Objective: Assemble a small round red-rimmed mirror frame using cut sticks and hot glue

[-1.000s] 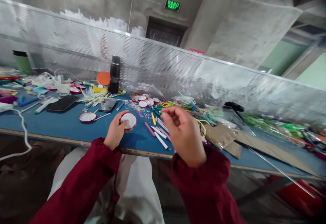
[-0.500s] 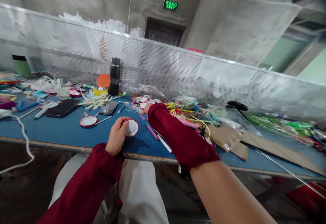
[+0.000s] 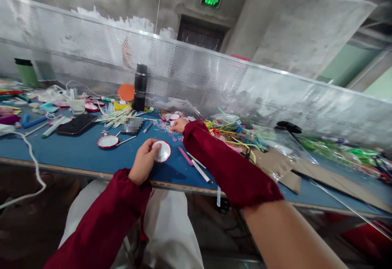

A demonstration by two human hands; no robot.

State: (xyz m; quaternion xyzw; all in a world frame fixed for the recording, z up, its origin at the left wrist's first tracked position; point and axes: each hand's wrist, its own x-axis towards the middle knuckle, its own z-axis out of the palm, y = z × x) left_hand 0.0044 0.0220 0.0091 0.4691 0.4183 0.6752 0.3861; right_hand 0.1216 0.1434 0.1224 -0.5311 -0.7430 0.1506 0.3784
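Note:
My left hand (image 3: pixel 142 161) is closed on a round white disc with a red rim (image 3: pixel 162 152), thumb on its face, just above the table's front part. My right hand (image 3: pixel 180 124) reaches to the back, over a scatter of small coloured loops (image 3: pixel 175 136). Its fingers are pinched together, and whatever lies between them is too small to make out. More red-rimmed white discs (image 3: pixel 174 116) lie just behind that hand. Another such disc (image 3: pixel 108 141) rests flat to the left, beside a thin stick (image 3: pixel 126 140).
A black bottle (image 3: pixel 140 89), a phone (image 3: pixel 77 124) and a pile of pale sticks (image 3: pixel 118 114) stand or lie to the left. A pink pen (image 3: pixel 185 156) and a white pen (image 3: pixel 201 172) lie below my right sleeve. Tangled coloured strands (image 3: pixel 239 132) and cardboard (image 3: pixel 275 165) lie right.
My right hand has drawn back slightly from the white discs to the small loops, its fingers now pinched. The left hand keeps the disc, tilted a little differently. The view has shifted slightly.

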